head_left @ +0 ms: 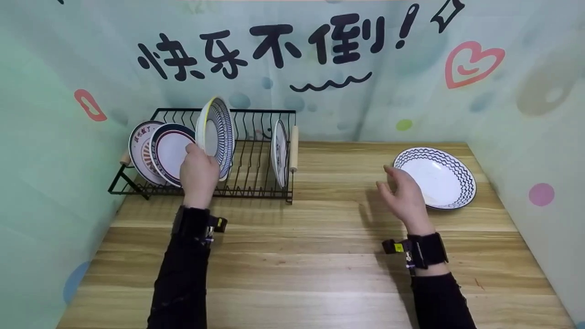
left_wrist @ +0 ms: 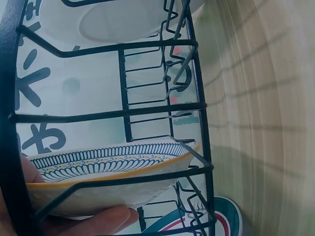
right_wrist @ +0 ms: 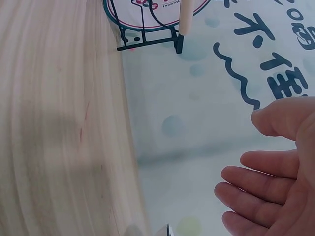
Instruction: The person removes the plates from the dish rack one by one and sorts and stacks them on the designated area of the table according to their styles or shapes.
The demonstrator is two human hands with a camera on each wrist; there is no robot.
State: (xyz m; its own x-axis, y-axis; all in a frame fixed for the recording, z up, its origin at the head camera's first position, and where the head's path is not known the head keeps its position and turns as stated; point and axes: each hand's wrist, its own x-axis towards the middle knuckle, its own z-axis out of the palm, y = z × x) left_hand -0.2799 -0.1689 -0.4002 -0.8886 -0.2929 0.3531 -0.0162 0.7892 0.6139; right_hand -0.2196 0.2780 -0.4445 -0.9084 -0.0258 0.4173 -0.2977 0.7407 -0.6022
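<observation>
Pinching yellow-rimmed bowl (head_left: 211, 137) with left hand (head_left: 199, 176) at rack (head_left: 263, 110), upper left of frame | holding nothing in relaxed right hand (head_left: 404, 194) near wavy-edged bowl (head_left: 441, 176), centre right | risking tipping from edge-only pinching, or knocking navy-rimmed plate (head_left: 170, 150) from crowding

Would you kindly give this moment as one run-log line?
Left hand: grips yellow-rimmed bowl in black wire dish rack | Right hand: holds nothing, near zigzag-banded shallow bowl | Plates: in rack
</observation>
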